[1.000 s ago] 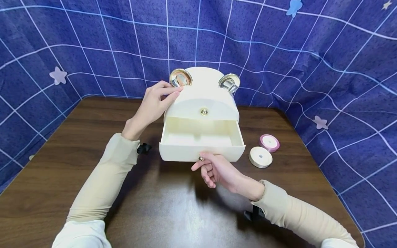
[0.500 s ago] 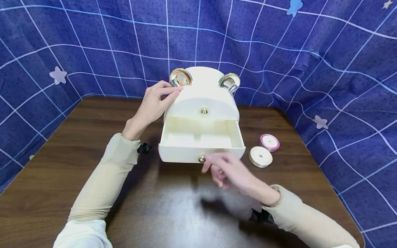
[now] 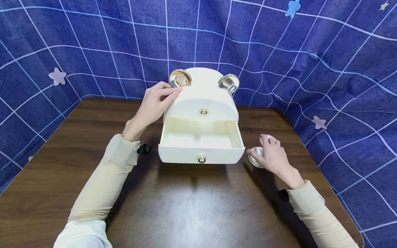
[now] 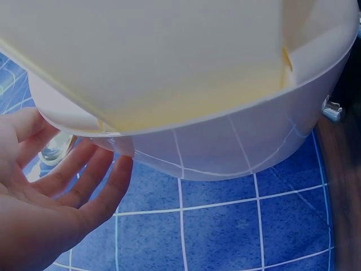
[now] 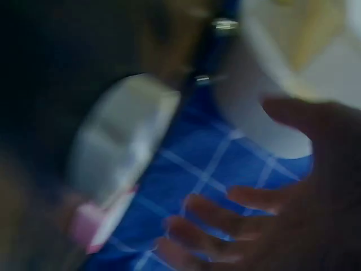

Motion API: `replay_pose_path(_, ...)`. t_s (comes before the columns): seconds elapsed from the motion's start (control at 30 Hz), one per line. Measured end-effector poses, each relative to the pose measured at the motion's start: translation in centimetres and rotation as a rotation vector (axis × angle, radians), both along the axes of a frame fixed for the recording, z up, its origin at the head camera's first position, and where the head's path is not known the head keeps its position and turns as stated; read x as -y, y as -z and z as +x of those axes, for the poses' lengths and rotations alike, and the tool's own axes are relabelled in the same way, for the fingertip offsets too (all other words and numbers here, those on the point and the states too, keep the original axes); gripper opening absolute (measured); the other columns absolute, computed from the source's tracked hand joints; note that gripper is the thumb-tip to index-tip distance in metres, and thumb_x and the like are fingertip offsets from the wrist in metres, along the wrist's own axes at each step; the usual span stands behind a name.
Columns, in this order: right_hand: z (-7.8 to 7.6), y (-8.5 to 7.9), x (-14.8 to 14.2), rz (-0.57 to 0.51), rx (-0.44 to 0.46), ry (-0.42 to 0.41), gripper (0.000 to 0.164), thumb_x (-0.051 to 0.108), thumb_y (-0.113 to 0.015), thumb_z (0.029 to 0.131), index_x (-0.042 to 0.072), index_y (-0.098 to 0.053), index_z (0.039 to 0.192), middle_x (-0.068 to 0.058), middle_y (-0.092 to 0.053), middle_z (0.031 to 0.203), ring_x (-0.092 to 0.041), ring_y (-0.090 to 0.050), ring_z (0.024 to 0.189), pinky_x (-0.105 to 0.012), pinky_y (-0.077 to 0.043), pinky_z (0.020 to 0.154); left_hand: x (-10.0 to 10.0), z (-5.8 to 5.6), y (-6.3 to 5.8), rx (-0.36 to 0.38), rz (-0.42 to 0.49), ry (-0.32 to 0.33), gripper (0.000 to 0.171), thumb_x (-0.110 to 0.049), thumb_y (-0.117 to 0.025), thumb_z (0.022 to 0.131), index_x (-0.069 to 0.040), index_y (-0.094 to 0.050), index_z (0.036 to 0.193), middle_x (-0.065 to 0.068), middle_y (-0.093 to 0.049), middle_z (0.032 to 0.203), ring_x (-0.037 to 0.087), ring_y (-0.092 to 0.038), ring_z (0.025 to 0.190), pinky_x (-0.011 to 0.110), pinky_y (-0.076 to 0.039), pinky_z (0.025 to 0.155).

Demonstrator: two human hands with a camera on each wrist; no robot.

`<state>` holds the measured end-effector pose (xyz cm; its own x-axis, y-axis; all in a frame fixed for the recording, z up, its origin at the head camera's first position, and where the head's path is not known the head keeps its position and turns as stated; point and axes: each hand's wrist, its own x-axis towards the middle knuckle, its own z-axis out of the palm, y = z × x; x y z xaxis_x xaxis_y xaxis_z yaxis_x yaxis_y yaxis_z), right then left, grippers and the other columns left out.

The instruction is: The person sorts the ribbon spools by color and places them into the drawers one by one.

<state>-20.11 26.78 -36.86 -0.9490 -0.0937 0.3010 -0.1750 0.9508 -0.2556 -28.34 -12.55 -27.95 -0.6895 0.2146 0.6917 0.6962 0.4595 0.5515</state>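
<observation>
left hand (image 3: 155, 101): on cabinet (image 3: 189, 105) | right hand (image 3: 274, 157): at spools (image 3: 255, 162) | drawer (image 3: 180, 154): open

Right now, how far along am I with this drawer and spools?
Done: the lower drawer stands open. In hand: your right hand is over the white spool and pink spool; your left hand touches the cabinet. Probably left: loading both spools, which lie outside.

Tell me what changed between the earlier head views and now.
The right hand let go of the knob of the lower drawer and moved right, to the white roll and pink roll; contact is unclear. The left hand still rests on the white box, and the lower drawer stays open.
</observation>
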Motion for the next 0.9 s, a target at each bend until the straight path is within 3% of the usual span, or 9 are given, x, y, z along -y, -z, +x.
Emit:
replay_pose_path(0.07, 0.0, 1.1, -0.8, 0.06, 0.124, 0.025, 0.075, 0.053, -0.069, 0.081, 0.001, -0.047, 0.13, -0.031, -0.053, 0.113, -0.051, -0.052, 0.105, -0.064, -0.047, 0.074, 0.1, 0.1, 0.0, -0.004, -0.005, -0.004, 0.024, -0.018, -0.062, 0.094, -0.013, -0.072, 0.116, 0.012, -0.066, 0.098, 0.015, -0.052, 0.082, 0.018, -0.037, 0.069)
replay_pose_path(0.17, -0.2, 2.2, -1.3, 0.063, 0.218, 0.034, 0.078, 0.055, -0.072, 0.078, 0.004, -0.047, 0.13, -0.033, -0.05, 0.116, -0.049, -0.053, 0.104, -0.065, -0.047, 0.069, 0.2, 0.1, 0.0, -0.011, -0.013, -0.007, 0.024, -0.017, -0.062, 0.094, -0.012, -0.072, 0.115, 0.013, -0.066, 0.098, 0.015, -0.051, 0.08, 0.017, -0.037, 0.069)
replay_pose_path(0.37, -0.7, 3.2, -1.5, 0.036, 0.212, 0.025, 0.064, 0.046, -0.075, 0.077, 0.006, -0.051, 0.121, -0.025, -0.054, 0.106, -0.042, -0.055, 0.095, -0.06, -0.048, 0.063, 0.2, -0.1, 0.1, -0.019, -0.002, 0.005, 0.024, -0.017, -0.063, 0.094, -0.012, -0.072, 0.115, 0.013, -0.066, 0.098, 0.015, -0.052, 0.081, 0.018, -0.037, 0.068)
replay_pose_path(0.47, -0.9, 3.2, -1.4, 0.023, 0.201, 0.019, 0.065, 0.043, -0.074, 0.076, 0.005, -0.05, 0.123, -0.025, -0.057, 0.106, -0.04, -0.057, 0.094, -0.059, -0.048, 0.065, 0.1, -0.2, 0.1, -0.015, 0.0, 0.009, 0.024, -0.017, -0.063, 0.094, -0.013, -0.072, 0.115, 0.013, -0.066, 0.098, 0.015, -0.053, 0.083, 0.018, -0.037, 0.068)
replay_pose_path(0.63, -0.9, 2.1, -1.0, -0.005, 0.163, -0.004, 0.074, 0.045, -0.074, 0.076, 0.001, -0.048, 0.13, -0.028, -0.058, 0.114, -0.04, -0.059, 0.097, -0.059, -0.05, 0.071, 0.0, -0.1, 0.2, -0.015, -0.002, 0.009, 0.023, -0.017, -0.064, 0.094, -0.013, -0.072, 0.114, 0.013, -0.066, 0.097, 0.016, -0.053, 0.082, 0.018, -0.036, 0.068)
replay_pose_path(0.9, -0.4, -1.3, 0.1, -0.057, 0.081, -0.062, 0.072, 0.045, -0.073, 0.078, -0.001, -0.05, 0.129, -0.025, -0.058, 0.122, -0.04, -0.051, 0.111, -0.056, -0.048, 0.077, 0.0, 0.0, -0.1, -0.024, 0.002, 0.014, 0.023, -0.016, -0.064, 0.093, -0.012, -0.072, 0.114, 0.013, -0.066, 0.098, 0.016, -0.051, 0.08, 0.019, -0.035, 0.067)
